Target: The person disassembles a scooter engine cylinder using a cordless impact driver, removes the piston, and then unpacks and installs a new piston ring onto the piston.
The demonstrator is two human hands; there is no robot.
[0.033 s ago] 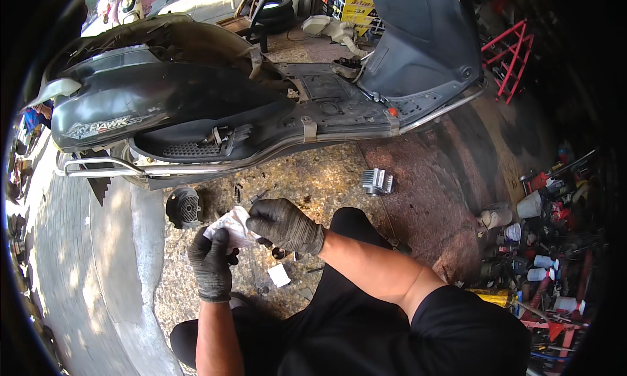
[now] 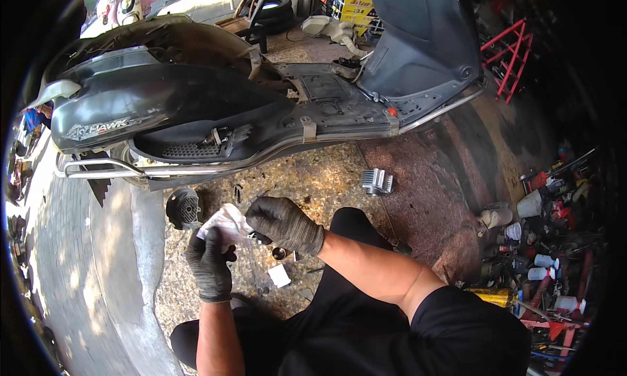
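Observation:
Both my hands wear dark knit gloves. My left hand [image 2: 209,265] grips a crumpled white rag [image 2: 225,222] from below. My right hand [image 2: 282,224] closes over the rag's right side, fingers curled on something small that the glove hides. The hands meet over the speckled floor [image 2: 313,180], just in front of a black scooter [image 2: 196,102] that stands across the view. A small ring-shaped metal part [image 2: 279,252] and a white card [image 2: 279,275] lie on the floor below my right hand.
A finned metal cylinder [image 2: 377,181] sits on the floor to the right. A round black cover [image 2: 184,208] lies to the left. Bottles, cans and tools [image 2: 542,245] crowd the right side. A red metal frame [image 2: 513,56] stands at the back right.

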